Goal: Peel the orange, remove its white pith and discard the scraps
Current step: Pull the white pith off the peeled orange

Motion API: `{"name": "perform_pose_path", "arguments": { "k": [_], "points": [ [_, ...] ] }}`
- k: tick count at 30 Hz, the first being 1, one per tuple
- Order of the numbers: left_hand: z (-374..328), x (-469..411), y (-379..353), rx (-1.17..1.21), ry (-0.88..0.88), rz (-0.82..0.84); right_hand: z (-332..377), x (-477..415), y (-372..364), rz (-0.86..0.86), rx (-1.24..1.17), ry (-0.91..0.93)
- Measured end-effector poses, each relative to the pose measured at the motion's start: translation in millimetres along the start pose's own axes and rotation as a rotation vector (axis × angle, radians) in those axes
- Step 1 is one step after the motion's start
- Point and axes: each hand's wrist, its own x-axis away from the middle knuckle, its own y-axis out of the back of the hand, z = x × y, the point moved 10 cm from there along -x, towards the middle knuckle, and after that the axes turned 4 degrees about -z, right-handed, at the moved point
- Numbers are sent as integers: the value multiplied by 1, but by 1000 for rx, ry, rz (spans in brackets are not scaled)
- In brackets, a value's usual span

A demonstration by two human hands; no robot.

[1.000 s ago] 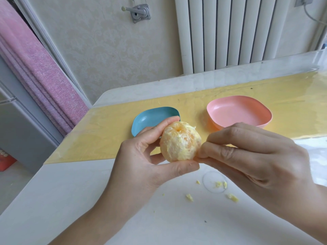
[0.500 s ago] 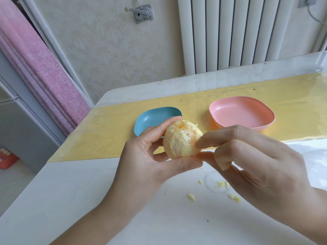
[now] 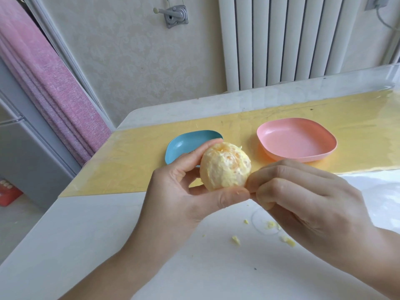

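A peeled orange (image 3: pixel 224 165), still coated in pale pith with patches of flesh showing, is held above the table. My left hand (image 3: pixel 179 191) grips it between forefinger on top and thumb underneath. My right hand (image 3: pixel 303 200) has its fingers curled, with the fingertips pinching at the orange's lower right side, right by my left thumb. Whatever sits between those fingertips is hidden. Small bits of pith (image 3: pixel 236 240) lie scattered on the white tabletop below the hands.
A blue dish (image 3: pixel 184 144) sits behind my left hand and a pink dish (image 3: pixel 296 139) to its right, both on a yellow mat (image 3: pixel 129 161). The table's left edge drops to the floor. A radiator and wall stand behind.
My right hand's fingers have curled in tighter and pinch lower on the orange's right side. The orange has turned slightly in my left hand.
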Motion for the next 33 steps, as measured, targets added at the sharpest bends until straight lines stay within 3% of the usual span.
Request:
{"name": "perform_pose_path", "arguments": {
  "k": [6, 12, 19, 25, 33],
  "points": [
    [11, -3, -5, 153, 135, 89, -4, -2, 6, -48, 4, -74],
    [48, -4, 0, 450, 520, -38, -34, 4, -10, 64, 82, -252],
    [62, -2, -7, 689, 733, -54, -44, 12, -18, 132, 66, -338],
    [61, 1, -14, 823, 783, 15, -46, 13, -20, 168, 63, -366],
    [62, 0, -14, 817, 776, 44, -51, 15, -19, 159, 88, -380]
  ]
}}
